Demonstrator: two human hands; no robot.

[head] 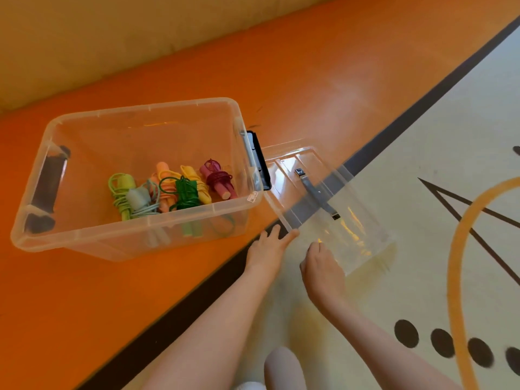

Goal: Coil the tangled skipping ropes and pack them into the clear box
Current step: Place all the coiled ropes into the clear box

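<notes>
The clear box [135, 175] sits on the orange floor [295, 80] with its top open. It has a dark handle [49, 182] at the left end and another dark handle [260, 161] at the right end. Inside the box, at the bottom, lie the skipping ropes, each one wound up into a small bundle. From left to right there is a light green rope [121, 192], a pale blue rope [140, 199], an orange rope [163, 181], a dark green rope [184, 192], a yellow rope [197, 182] and a dark red rope [218, 180]. They lie close together, touching each other, near the front wall of the box.

The clear lid [323, 198] lies flat on the floor just to the right of the box. It lies across the black line [422, 108] and partly on the pale floor [450, 136]. A grey strap [316, 192] shows in the middle of it.

The left hand [268, 250] touches the near left edge of the lid. Its fingers [274, 230] are straight and a little spread. The thumb lies along the lid's edge. The right hand [323, 266] is at the near edge of the lid too. Its fingers are curled down at the lid, but I cannot tell if they are holding it.

The ropes are well apart from both hands, over to the left, inside the box. A knee [284, 367] shows at the bottom.
</notes>
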